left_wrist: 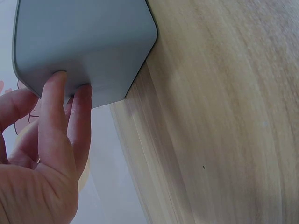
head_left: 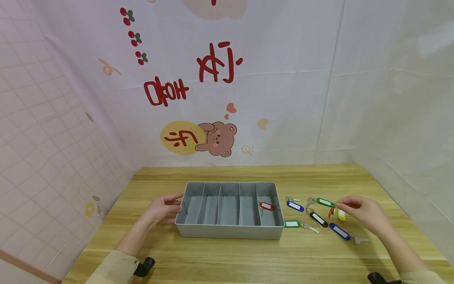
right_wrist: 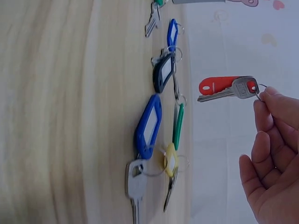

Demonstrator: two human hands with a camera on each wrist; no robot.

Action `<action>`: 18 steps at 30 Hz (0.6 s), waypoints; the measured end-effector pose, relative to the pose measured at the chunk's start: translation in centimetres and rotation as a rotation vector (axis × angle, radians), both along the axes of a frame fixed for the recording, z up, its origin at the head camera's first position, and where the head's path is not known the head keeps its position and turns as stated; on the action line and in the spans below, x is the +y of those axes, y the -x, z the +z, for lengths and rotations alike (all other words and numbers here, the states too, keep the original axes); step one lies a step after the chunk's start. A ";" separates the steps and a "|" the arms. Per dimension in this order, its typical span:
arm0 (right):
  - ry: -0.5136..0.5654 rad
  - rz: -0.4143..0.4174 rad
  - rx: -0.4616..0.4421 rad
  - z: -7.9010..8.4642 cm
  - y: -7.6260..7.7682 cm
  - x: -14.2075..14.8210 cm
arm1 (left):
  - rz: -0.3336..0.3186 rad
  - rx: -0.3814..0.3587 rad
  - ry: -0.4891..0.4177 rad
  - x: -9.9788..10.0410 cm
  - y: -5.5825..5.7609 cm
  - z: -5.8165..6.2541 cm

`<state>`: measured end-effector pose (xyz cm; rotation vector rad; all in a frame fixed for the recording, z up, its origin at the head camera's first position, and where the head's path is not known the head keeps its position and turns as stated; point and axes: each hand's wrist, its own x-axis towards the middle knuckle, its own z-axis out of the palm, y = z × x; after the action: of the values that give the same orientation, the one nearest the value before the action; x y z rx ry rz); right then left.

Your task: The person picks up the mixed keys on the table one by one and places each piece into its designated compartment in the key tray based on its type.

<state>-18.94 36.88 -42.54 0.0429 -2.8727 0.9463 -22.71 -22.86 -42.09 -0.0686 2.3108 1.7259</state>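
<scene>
In the head view, my left hand (head_left: 161,209) is at the left end of a grey divided tray (head_left: 230,231). Its fairly straight fingers touch the tray's outer end wall (left_wrist: 88,51), as the left wrist view shows. My right hand (head_left: 365,213) is raised over the right of the table, pinching the ring of a red key tag (right_wrist: 215,85). A silver key (right_wrist: 240,87) hangs with that tag. Another red key tag (head_left: 267,206) with a key lies in the tray's rightmost compartment.
Right of the tray lie keys with blue tags (head_left: 295,206) (head_left: 339,231), green tags (head_left: 325,202) (head_left: 292,224), a black tag (head_left: 318,219) and a yellow tag (head_left: 341,214). A printed cloth (head_left: 283,79) hangs behind the wooden table (head_left: 227,260).
</scene>
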 end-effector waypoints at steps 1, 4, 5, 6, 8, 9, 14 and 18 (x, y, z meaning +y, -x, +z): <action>0.007 0.002 0.000 0.1 0.1 -0.3 | 0.000 0.000 0.001 0.0 0.0 0.0; 0.026 0.013 0.002 0.2 0.3 -0.9 | 0.001 -0.002 0.000 0.0 0.0 0.0; 0.026 0.014 0.001 0.3 0.4 -1.2 | -0.001 -0.002 0.000 0.0 0.0 0.0; 0.031 0.016 0.001 0.3 0.5 -1.4 | -0.001 -0.003 0.000 0.0 0.0 0.0; 0.042 0.025 0.004 0.3 0.7 -1.8 | -0.002 -0.005 0.001 0.0 0.0 0.0; 0.047 0.031 0.009 0.3 0.8 -2.0 | -0.004 -0.006 0.001 0.0 0.0 0.0; 0.050 0.044 0.033 0.4 1.2 -3.0 | -0.008 -0.007 0.001 -0.1 0.0 0.1; 0.069 0.048 0.036 0.6 1.5 -3.8 | -0.005 -0.010 -0.002 -0.1 0.1 0.0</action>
<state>-20.43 33.10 -41.98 0.1216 -2.8157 1.0411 -22.79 -22.93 -42.08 -0.0710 2.3008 1.7215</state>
